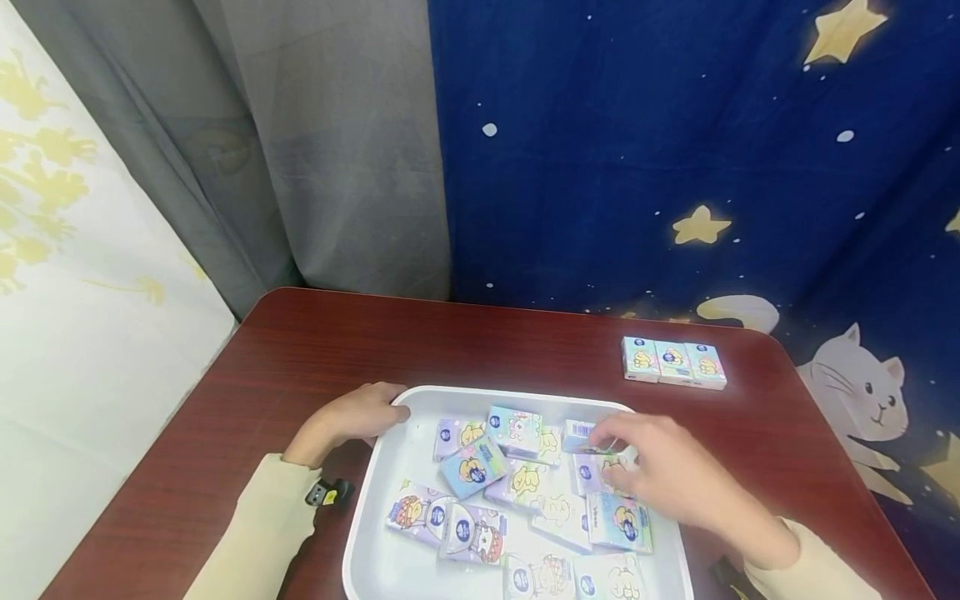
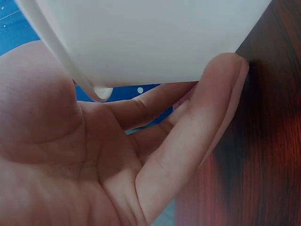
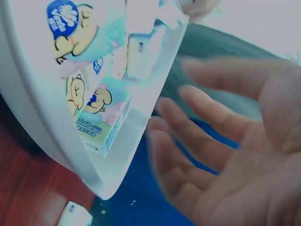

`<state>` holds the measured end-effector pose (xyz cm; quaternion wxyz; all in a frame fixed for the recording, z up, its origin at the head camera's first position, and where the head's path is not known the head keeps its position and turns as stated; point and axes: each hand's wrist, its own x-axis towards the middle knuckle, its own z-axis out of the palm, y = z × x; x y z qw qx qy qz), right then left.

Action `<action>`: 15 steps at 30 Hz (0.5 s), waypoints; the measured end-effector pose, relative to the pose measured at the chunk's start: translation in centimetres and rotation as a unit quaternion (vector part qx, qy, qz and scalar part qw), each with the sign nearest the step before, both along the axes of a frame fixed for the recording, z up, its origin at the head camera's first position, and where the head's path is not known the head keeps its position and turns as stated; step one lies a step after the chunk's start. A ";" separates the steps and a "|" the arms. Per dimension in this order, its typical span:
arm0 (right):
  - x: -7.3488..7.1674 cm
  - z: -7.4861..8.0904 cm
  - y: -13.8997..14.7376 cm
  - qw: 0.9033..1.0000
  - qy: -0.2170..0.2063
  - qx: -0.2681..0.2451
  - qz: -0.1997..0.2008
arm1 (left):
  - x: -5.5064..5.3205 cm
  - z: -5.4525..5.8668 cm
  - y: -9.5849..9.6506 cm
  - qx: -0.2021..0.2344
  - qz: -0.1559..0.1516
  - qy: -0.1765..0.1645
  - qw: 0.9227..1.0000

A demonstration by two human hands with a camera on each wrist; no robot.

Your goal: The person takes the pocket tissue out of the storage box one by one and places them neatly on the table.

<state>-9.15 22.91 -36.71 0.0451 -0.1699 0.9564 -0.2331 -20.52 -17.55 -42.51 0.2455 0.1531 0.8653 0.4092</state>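
A white plastic tray (image 1: 405,457) holds several small pocket tissue packs in purple, blue and pale prints, some overlapping. My left hand (image 1: 365,412) grips its left rim near the far corner, thumb over the edge. In the left wrist view the fingers curl against the outer wall (image 2: 150,42). Over the tray's far right corner reaches my right hand (image 1: 667,467), thumb and fingers spread. Its fingertips are right by a light blue tissue pack (image 1: 576,433) and a purple tissue pack (image 1: 587,473). Nothing shows between those fingers in the right wrist view.
Three tissue packs (image 1: 672,362) stand side by side on the dark red wooden table (image 1: 450,337), beyond the tray to the right. Behind the table hang a grey curtain (image 1: 352,167) and a blue star-print curtain (image 1: 570,167). A pale patterned cloth (image 1: 90,350) is at left.
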 end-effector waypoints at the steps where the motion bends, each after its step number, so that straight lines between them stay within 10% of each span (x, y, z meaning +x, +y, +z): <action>1: 0.2 -0.1 -0.2 1.000 -0.014 0.018 0.014 | 0.0 0.0 0.0 0.001 0.000 0.000 1.000; 15: 1.3 -1.4 -1.7 0.985 -0.090 0.131 0.063 | 0.1 0.1 0.1 0.001 0.003 0.000 1.000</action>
